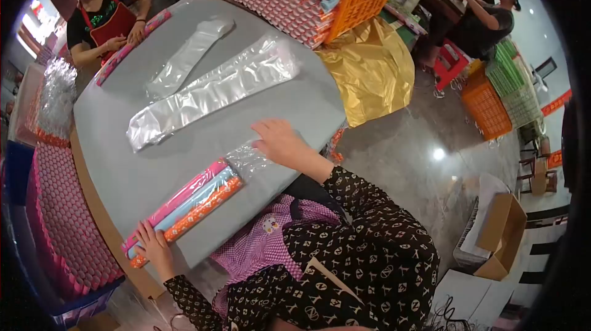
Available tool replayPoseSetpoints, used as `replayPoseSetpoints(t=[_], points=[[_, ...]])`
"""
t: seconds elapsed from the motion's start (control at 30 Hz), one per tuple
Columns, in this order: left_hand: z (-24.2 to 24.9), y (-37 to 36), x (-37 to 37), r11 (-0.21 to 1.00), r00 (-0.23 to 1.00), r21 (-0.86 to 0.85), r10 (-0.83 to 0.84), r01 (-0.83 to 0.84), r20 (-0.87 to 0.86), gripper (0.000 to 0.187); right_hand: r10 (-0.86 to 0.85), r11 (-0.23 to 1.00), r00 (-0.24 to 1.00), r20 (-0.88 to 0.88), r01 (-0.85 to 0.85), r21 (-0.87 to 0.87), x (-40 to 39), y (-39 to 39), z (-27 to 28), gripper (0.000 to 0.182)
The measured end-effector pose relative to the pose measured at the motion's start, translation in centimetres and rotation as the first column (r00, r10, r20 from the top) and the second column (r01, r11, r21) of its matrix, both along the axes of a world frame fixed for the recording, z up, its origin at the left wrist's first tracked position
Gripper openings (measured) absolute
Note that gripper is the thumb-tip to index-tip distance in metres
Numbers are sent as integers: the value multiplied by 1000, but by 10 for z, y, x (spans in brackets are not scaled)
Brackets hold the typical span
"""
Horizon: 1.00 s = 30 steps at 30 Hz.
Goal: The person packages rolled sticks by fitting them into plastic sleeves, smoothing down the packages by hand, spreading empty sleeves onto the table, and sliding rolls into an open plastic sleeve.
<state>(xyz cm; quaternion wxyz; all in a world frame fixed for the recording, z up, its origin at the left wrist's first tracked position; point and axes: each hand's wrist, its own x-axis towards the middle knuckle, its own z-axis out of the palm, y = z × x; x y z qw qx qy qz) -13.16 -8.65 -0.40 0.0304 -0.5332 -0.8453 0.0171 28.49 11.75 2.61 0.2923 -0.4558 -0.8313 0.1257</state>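
Black patterned shirt [363, 263] nearest the camera, over the table's near edge, with a purple checked apron [258, 223] beside it. On the near part of the grey table [117, 165]: pink roll [184, 191], light blue roll [194, 200] and orange roll [204, 210], side by side, apparently inside clear film [246, 162], with loose film past the upper right ends. Left hand [154, 247] over the lower left ends, fingers curved across; cannot tell whether the grip is closed on the rolls or only pressing. Right hand [282, 144] by the loose film, fingers extended, nothing visibly enclosed; contact with film uncertain. Judged hazards: tearing or creasing of the thin film from a hard or skewed pull; rolls sliding out of line under uneven pressure from the left hand; lower left ends slipping over the nearby table edge after a push that way. Farther out: flat clear bags [215, 94], then gold sheet [372, 75] at the right edge, stacked rolls [277, 2] at the far side.
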Motion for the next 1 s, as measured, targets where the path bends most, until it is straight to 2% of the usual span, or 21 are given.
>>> replayPoseSetpoints(t=[0.03, 0.1, 0.13, 0.2, 0.33, 0.4, 0.53, 0.57, 0.6, 0.8, 0.9, 1.0], points=[[3, 3, 2, 997, 999, -61, 40, -40, 4, 51, -6, 1000, 1000, -1, 6, 5, -3, -3, 4, 37], [1, 1, 0, 999, 1000, -36, 21, -21, -3, 51, 98, 995, 977, -189, -92, 44, -15, -16, 16, 40], [-1, 0, -2, 1000, 1000, -18, 8, -8, -8, 51, 95, 995, 977, -189, -88, 45, -22, -22, 16, 40], [-4, -1, -2, 1000, 1000, 5, -4, 4, 0, 51, 278, 961, 949, -152, -273, 50, -41, -34, 14, 49], [-9, -3, -9, 1000, 1000, 29, -7, 7, 13, 53, 279, 959, 955, -101, -271, 88, -75, -52, -11, 58], [-10, -1, -9, 1000, 1000, 17, 6, -7, 18, 53, 311, 948, 950, -3, -310, 72, -85, -54, -17, 65], [-11, -2, -13, 1000, 1000, 12, -6, 6, 15, 54, 309, 947, 951, -19, -306, 103, -100, -55, -41, 64], [-10, -2, -12, 1000, 1000, 10, 2, -3, 18, 54, 300, 946, 954, 26, -301, 124, -102, -54, -47, 65], [-10, -2, -11, 1000, 1000, 5, 2, -2, 18, 54, 290, 944, 954, 71, -298, 144, -102, -53, -48, 67], [-17, -4, -11, 998, 998, 19, 61, -61, -3, 53, 318, 928, 944, 86, -329, 176, -104, -44, -48, 71], [-19, -9, -11, 996, 996, 20, 92, -92, 4, 53, 353, 890, 928, 116, -372, 264, -104, -33, -47, 69], [-26, -18, -10, 991, 994, 72, 111, -111, 4, 54, 401, 872, 908, 122, -419, 253, -110, -22, -44, 67]])
